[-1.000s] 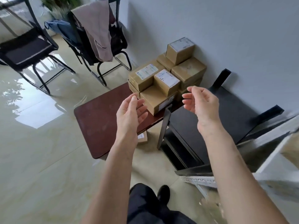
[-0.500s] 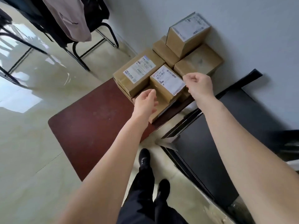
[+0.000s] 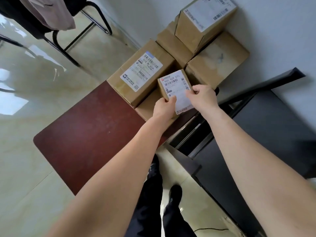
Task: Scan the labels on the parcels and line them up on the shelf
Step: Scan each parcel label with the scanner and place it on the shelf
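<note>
A small cardboard parcel [image 3: 174, 84] with a white barcode label on top sits at the front of a pile of parcels on a dark red table [image 3: 89, 132]. My left hand [image 3: 165, 106] grips its near left corner, thumb on top. My right hand [image 3: 203, 96] grips its right side, fingers curled over the label. Behind it lie a wider labelled parcel [image 3: 142, 72], a plain box [image 3: 217, 60] and, on top at the back, a tall labelled box [image 3: 205, 19]. A flat box under the small parcel is mostly hidden by my hands.
A black shelf unit [image 3: 266, 134] stands to the right of the table, against the grey wall. A black chair [image 3: 56, 36] draped with clothing stands at the upper left on the glossy tiled floor. My legs and shoes [image 3: 174, 194] are below, between table and shelf.
I have stepped closer to the pile. Both hands, which hovered apart and held nothing, have come down and taken hold of the small labelled parcel from either side.
</note>
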